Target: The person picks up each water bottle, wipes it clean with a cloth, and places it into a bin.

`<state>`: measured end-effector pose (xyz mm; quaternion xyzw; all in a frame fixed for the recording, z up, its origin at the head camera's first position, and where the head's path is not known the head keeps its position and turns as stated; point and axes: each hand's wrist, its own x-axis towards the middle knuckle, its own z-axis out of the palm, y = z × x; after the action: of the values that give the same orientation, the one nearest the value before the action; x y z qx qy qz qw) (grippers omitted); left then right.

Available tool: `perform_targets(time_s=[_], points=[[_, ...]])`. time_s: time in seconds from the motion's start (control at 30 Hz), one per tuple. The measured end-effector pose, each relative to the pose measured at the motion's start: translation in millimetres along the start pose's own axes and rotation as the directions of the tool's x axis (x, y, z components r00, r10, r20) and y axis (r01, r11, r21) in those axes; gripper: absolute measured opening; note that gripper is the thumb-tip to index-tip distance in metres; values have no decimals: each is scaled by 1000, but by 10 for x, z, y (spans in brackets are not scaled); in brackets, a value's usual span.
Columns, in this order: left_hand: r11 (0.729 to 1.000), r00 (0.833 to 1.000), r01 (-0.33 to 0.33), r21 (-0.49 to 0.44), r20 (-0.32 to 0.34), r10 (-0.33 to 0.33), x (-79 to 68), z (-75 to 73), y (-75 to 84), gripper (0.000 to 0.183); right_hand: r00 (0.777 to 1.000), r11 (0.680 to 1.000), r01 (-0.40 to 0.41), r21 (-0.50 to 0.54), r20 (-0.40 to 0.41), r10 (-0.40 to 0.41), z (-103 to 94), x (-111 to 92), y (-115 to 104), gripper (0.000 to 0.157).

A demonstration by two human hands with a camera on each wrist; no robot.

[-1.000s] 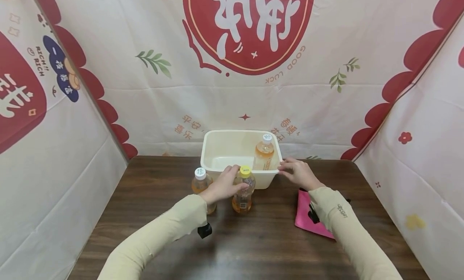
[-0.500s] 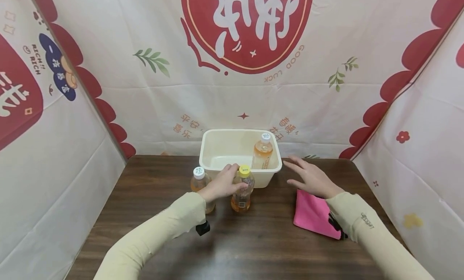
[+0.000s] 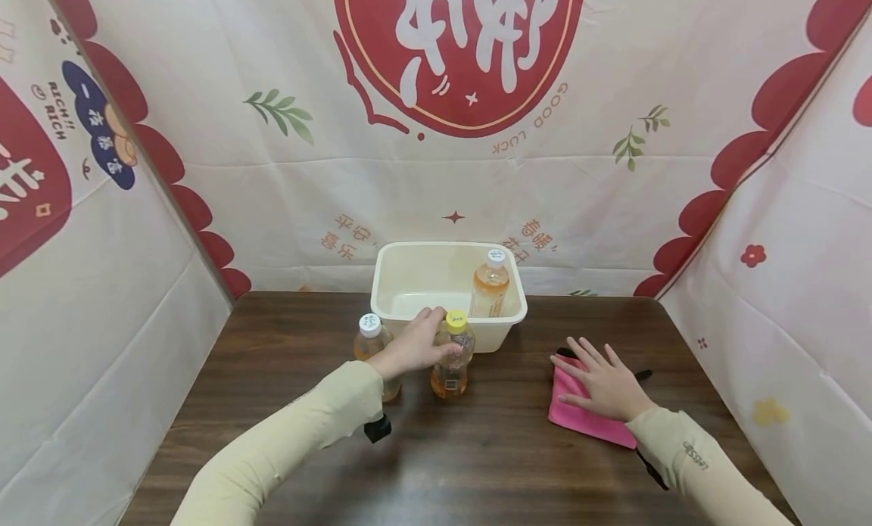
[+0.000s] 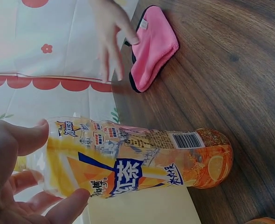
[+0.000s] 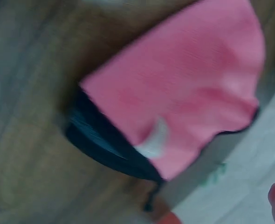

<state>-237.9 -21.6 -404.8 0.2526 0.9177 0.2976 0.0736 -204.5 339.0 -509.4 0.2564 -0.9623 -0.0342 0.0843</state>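
Observation:
My left hand (image 3: 417,348) grips the upper part of a yellow-capped iced tea bottle (image 3: 450,378) that stands upright on the table. Its printed label and orange liquid show in the left wrist view, with thumb and fingers around the top end of the bottle (image 4: 128,161). Over a pink cloth (image 3: 579,420) is my right hand (image 3: 602,382), fingers spread and holding nothing; whether it touches the cloth I cannot tell. Dark edging and a white tag show on the cloth (image 5: 184,84) in the blurred right wrist view.
Behind the held bottle stands a cream plastic bin (image 3: 493,337). A white-capped bottle (image 3: 489,291) is inside at its right end. Another white-capped bottle (image 3: 369,348) stands left of my left hand, partly hidden by it. Printed fabric walls (image 3: 422,185) enclose the wooden table (image 3: 463,465).
My right hand has left the bin's right edge and moved right and nearer, over the pink cloth, its fingers spreading. My left hand stays on the yellow-capped bottle.

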Motion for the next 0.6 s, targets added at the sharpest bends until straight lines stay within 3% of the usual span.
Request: perform_targets(time_s=[0.2,0.6], points=[[1000,1000,-8,-1,4,8,-4,-4,-16,48,997,998,-57,12,55,57,239,-176,19,71],[1000,1000,-15,-13,4,15,10,7,-50,48,996,992,-86,95,-26,89,561,-347,5,72]])
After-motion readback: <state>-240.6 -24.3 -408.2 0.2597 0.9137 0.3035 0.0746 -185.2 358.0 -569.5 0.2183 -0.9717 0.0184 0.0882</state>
